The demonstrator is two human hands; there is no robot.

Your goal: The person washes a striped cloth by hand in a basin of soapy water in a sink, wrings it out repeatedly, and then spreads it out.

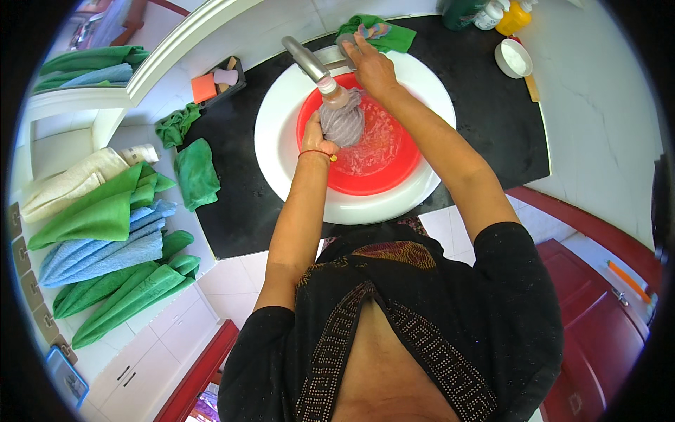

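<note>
My left hand [318,138] holds a bunched grey cloth [343,124] under the nozzle of a metal faucet [311,60]. Beneath the cloth, a red plastic basin [369,185] with rippling water sits inside a white sink [270,126]. My right hand [373,66] reaches across the far side of the sink, its fingers on the rounded faucet handle [347,46]. Whether those fingers grip the handle or only rest on it, I cannot tell. A green cloth [395,38] with a multicoloured piece on it lies just behind that hand.
Green and blue towels [111,253] hang at the left. A black tray [237,79] of soaps and green cloths [197,174] are left of the sink. On the right stand bottles [514,20] and a white bowl [513,58]. The black countertop [495,126] surrounds the sink.
</note>
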